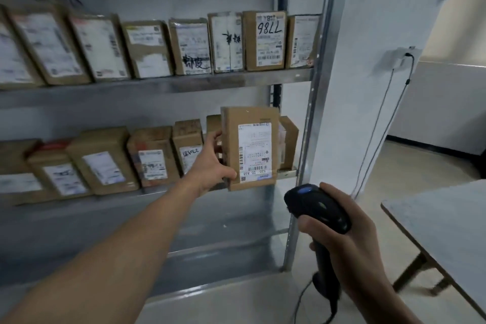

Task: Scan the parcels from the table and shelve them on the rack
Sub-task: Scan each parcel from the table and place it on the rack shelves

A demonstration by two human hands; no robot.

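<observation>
My left hand point(210, 163) grips a brown cardboard parcel point(252, 147) by its left side. The parcel stands upright with its white label facing me, at the right end of the rack's middle shelf point(157, 193). It is in front of the other boxes there. My right hand point(342, 239) holds a black corded barcode scanner point(317, 209) lower right, below the parcel, its head pointing up and left. The grey table point(447, 226) shows only its corner at the right edge.
The metal rack point(313, 102) carries a full row of labelled boxes on the upper shelf point(157, 84) and another row on the middle shelf. The lower shelves hold nothing. A wall socket point(399, 60) with hanging cables is on the right wall.
</observation>
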